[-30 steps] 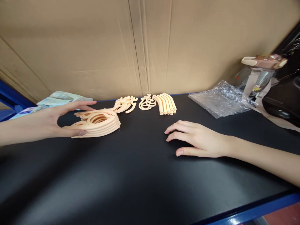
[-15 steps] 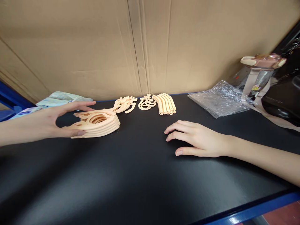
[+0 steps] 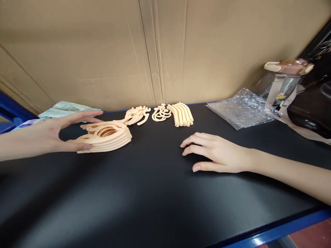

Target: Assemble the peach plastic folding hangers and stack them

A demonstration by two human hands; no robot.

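Observation:
A stack of peach plastic hanger parts [image 3: 108, 136] lies on the black table [image 3: 155, 199] at the left. My left hand [image 3: 55, 132] reaches in from the left, fingers spread, thumb against the stack's near edge and fingers along its far side. My right hand [image 3: 219, 153] rests palm down on the table right of centre, fingers apart and holding nothing. Further back lie a pile of peach hook pieces [image 3: 136, 115], a small heap of curled hooks [image 3: 160, 113] and a row of curved peach bars [image 3: 182, 114].
A cardboard wall [image 3: 165, 51] stands behind the table. A crumpled clear plastic bag [image 3: 241, 108] lies at the back right, beside a bottle with a pink lid [image 3: 287, 77] and a black bag [image 3: 310, 110]. Light blue packets [image 3: 62, 107] sit at the back left. A blue edge [image 3: 279, 230] borders the table's front.
Almost nothing: the view has shifted slightly, and both hands stay where they were, left at the stack, right flat on the table.

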